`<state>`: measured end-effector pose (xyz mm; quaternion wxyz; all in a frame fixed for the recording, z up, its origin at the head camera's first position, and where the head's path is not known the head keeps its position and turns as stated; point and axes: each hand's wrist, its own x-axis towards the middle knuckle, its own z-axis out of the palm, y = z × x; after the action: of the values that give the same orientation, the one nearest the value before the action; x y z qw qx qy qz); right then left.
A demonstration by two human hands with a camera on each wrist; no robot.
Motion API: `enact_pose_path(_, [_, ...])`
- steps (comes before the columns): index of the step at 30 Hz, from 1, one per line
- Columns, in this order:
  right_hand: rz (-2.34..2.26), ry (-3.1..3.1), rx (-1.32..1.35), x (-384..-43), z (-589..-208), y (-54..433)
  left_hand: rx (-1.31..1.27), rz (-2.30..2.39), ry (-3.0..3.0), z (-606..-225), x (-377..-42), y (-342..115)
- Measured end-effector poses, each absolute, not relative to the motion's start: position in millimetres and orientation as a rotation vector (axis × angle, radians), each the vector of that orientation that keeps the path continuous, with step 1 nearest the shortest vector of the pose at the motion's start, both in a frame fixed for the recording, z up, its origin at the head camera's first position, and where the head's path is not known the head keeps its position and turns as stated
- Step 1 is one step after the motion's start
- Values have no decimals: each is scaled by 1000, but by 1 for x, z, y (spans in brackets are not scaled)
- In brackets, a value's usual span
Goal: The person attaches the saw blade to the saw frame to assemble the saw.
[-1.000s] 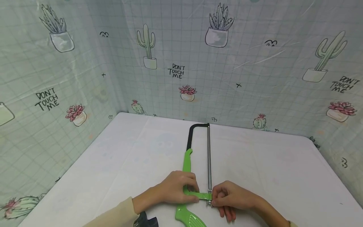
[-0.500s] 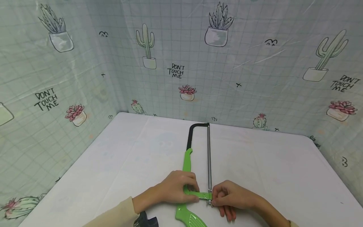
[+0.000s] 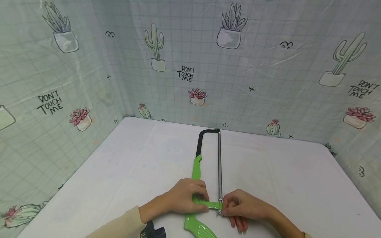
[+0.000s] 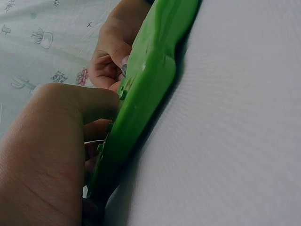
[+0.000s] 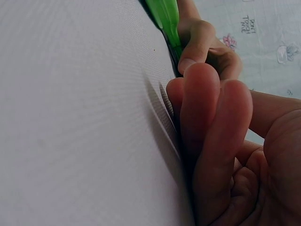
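Note:
A hacksaw (image 3: 196, 169) lies flat on the table, with a green handle and frame and a black front bar. Its grey blade (image 3: 220, 165) runs along the right side. My left hand (image 3: 187, 197) grips the green frame where its crosspiece branches off, fingers over the crosspiece and thumb on the near side. At the near end of the blade is a small metal wing nut (image 3: 219, 213), which my right hand (image 3: 247, 206) pinches between thumb and index finger. The other right fingers hang curled above the tabletop. In the left wrist view the green frame (image 4: 150, 75) partly hides the right hand.
A black object (image 3: 153, 231) sits at the near edge under the left forearm, partly cut off. The white table (image 3: 154, 158) is bounded at the back and sides by a cactus-print curtain (image 3: 190, 49).

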<state>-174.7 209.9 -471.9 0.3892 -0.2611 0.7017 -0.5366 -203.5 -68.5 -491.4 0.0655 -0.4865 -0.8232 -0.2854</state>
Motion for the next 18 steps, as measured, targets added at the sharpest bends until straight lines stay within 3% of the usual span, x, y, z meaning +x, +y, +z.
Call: enact_pose_path(18, [-1343,1810,-638,-176,-474,210,-1483,-833,-2476,-491,-205,-69])
